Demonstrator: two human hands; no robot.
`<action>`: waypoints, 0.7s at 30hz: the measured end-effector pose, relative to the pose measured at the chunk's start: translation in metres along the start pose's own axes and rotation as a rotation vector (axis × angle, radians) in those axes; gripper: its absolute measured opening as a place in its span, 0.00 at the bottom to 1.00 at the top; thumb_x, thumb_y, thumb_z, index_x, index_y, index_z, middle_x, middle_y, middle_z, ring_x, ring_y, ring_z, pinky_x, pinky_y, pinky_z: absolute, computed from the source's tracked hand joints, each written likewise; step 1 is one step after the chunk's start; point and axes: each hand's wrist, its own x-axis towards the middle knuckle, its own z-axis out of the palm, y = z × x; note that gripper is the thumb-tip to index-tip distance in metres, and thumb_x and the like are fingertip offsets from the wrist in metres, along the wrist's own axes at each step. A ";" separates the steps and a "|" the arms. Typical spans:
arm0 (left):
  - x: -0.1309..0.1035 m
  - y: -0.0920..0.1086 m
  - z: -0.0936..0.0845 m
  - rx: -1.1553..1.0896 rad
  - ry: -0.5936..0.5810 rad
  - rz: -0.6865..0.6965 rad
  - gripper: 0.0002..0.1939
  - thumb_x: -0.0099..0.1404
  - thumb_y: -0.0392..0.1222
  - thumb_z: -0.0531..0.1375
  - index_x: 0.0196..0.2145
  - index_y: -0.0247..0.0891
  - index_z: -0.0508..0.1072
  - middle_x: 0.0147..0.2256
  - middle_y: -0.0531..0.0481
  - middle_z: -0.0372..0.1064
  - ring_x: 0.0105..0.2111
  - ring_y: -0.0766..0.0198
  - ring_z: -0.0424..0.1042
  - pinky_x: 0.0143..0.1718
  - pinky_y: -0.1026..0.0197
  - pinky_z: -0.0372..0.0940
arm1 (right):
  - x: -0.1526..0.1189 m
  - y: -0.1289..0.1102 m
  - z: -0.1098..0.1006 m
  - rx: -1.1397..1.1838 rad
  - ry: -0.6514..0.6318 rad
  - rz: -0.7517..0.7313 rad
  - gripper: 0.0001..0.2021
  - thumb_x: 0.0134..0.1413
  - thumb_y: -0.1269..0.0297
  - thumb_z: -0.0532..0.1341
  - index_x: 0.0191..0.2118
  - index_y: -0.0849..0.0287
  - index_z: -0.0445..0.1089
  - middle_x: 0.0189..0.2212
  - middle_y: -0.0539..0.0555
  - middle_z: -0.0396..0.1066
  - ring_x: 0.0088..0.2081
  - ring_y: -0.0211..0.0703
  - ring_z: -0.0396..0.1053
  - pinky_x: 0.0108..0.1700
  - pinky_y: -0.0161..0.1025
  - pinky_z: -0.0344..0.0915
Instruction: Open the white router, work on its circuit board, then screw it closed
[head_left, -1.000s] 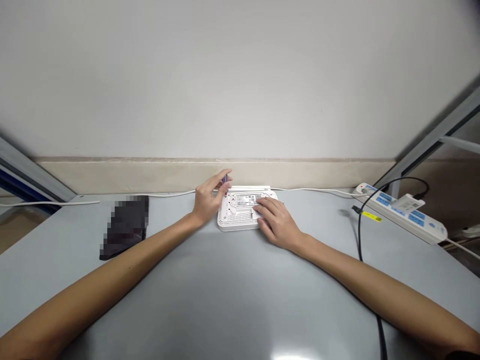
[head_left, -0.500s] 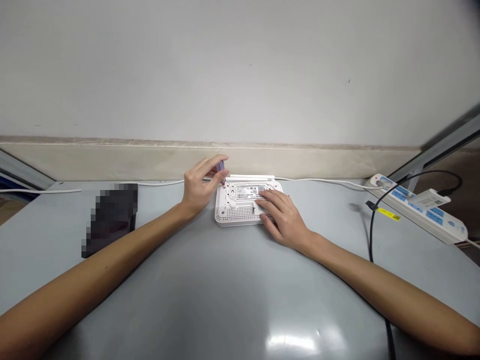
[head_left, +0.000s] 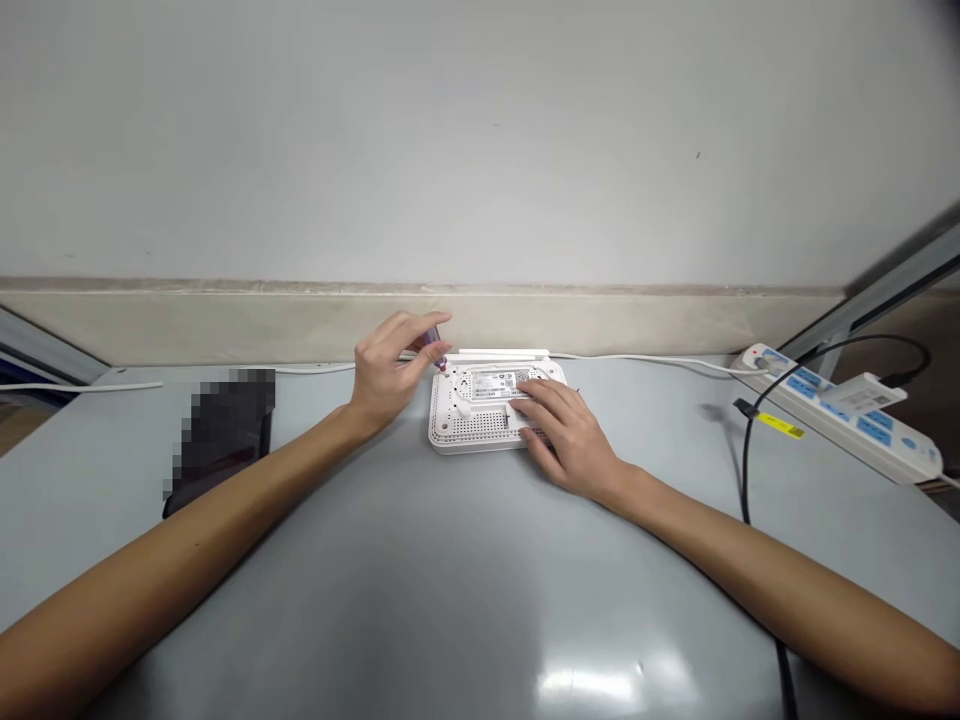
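Note:
A white Wi-Fi router lies upside down on the table, its perforated underside and printed label facing up. My left hand is closed around a small screwdriver with a purple handle and a reddish lower end. The screwdriver leans at the router's far left corner, beside a round screw hole; whether its tip touches is too small to tell. My right hand rests flat on the router's right side, fingers stretched over the label's edge and the vents.
Behind the router runs a white antenna, near a white cable along the wall. A dark, partly pixelated object lies at left. On the right are a white power strip and a black cable with a yellow tag.
My left hand has shifted slightly left, and the screwdriver now tilts more, baring the corner screw hole. My right hand and the router stay in place.

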 end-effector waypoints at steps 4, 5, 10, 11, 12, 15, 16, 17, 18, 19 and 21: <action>0.002 -0.002 -0.003 -0.052 -0.063 -0.016 0.15 0.70 0.42 0.57 0.53 0.44 0.73 0.38 0.52 0.75 0.33 0.69 0.73 0.38 0.63 0.72 | 0.000 0.000 0.001 0.000 0.010 -0.006 0.15 0.62 0.67 0.54 0.53 0.60 0.66 0.55 0.63 0.66 0.58 0.54 0.61 0.58 0.57 0.62; 0.001 -0.002 -0.003 -0.089 -0.088 -0.035 0.17 0.70 0.41 0.55 0.55 0.45 0.71 0.42 0.51 0.74 0.34 0.69 0.74 0.38 0.62 0.73 | -0.001 0.001 0.001 0.002 0.008 -0.005 0.15 0.62 0.67 0.54 0.53 0.59 0.65 0.55 0.62 0.66 0.58 0.54 0.61 0.58 0.57 0.62; -0.003 0.001 -0.002 -0.183 -0.106 -0.125 0.19 0.68 0.41 0.58 0.56 0.46 0.69 0.42 0.50 0.72 0.34 0.68 0.75 0.38 0.62 0.75 | -0.001 0.001 0.001 0.001 0.002 0.000 0.16 0.61 0.67 0.55 0.54 0.59 0.65 0.55 0.62 0.65 0.58 0.55 0.61 0.59 0.57 0.62; -0.003 0.001 -0.002 -0.165 -0.092 -0.125 0.19 0.66 0.42 0.60 0.55 0.46 0.71 0.41 0.51 0.71 0.34 0.68 0.74 0.38 0.62 0.75 | -0.001 0.000 0.001 0.000 0.002 -0.002 0.16 0.61 0.67 0.55 0.54 0.59 0.65 0.55 0.63 0.65 0.58 0.55 0.61 0.58 0.57 0.62; -0.002 0.000 -0.003 -0.143 -0.078 -0.119 0.18 0.65 0.43 0.62 0.53 0.46 0.72 0.40 0.52 0.71 0.33 0.68 0.74 0.38 0.63 0.75 | -0.001 0.000 0.001 -0.001 0.004 -0.005 0.16 0.61 0.68 0.55 0.54 0.60 0.65 0.55 0.63 0.65 0.58 0.54 0.61 0.58 0.56 0.62; -0.001 -0.001 -0.006 -0.085 -0.060 -0.091 0.15 0.64 0.46 0.63 0.49 0.45 0.75 0.36 0.53 0.71 0.33 0.68 0.73 0.37 0.63 0.75 | 0.000 0.000 0.001 0.000 0.010 -0.012 0.16 0.61 0.68 0.55 0.54 0.59 0.64 0.55 0.63 0.66 0.58 0.54 0.61 0.58 0.56 0.63; -0.001 -0.001 -0.007 -0.083 -0.068 -0.091 0.14 0.65 0.45 0.62 0.49 0.45 0.75 0.36 0.52 0.71 0.33 0.68 0.73 0.37 0.62 0.75 | 0.000 0.000 0.001 -0.001 0.010 -0.012 0.16 0.61 0.68 0.55 0.54 0.59 0.64 0.55 0.63 0.66 0.58 0.54 0.61 0.58 0.56 0.63; -0.001 -0.001 -0.007 -0.091 -0.084 -0.097 0.14 0.67 0.44 0.60 0.50 0.44 0.74 0.36 0.52 0.72 0.33 0.68 0.74 0.38 0.62 0.75 | 0.000 0.000 0.001 -0.002 0.010 -0.013 0.16 0.61 0.68 0.55 0.54 0.59 0.64 0.55 0.63 0.66 0.58 0.54 0.62 0.58 0.57 0.63; -0.002 -0.001 -0.007 -0.107 -0.105 -0.107 0.15 0.68 0.43 0.58 0.52 0.44 0.73 0.38 0.51 0.74 0.33 0.68 0.75 0.39 0.61 0.75 | 0.000 0.000 0.001 -0.003 0.009 -0.013 0.16 0.61 0.67 0.55 0.54 0.59 0.64 0.55 0.63 0.66 0.58 0.54 0.62 0.58 0.57 0.63; -0.003 0.000 -0.007 -0.127 -0.128 -0.120 0.16 0.69 0.42 0.56 0.54 0.43 0.71 0.40 0.50 0.74 0.33 0.67 0.76 0.39 0.60 0.75 | 0.000 0.000 0.001 -0.004 0.008 -0.014 0.16 0.61 0.67 0.55 0.54 0.59 0.64 0.55 0.63 0.66 0.58 0.54 0.61 0.58 0.57 0.63; -0.004 0.001 -0.007 -0.173 -0.164 -0.145 0.19 0.69 0.41 0.56 0.58 0.43 0.67 0.44 0.48 0.75 0.34 0.66 0.77 0.40 0.60 0.75 | 0.000 0.000 0.002 -0.003 0.009 -0.015 0.16 0.61 0.68 0.55 0.54 0.59 0.64 0.55 0.63 0.65 0.58 0.54 0.61 0.58 0.56 0.62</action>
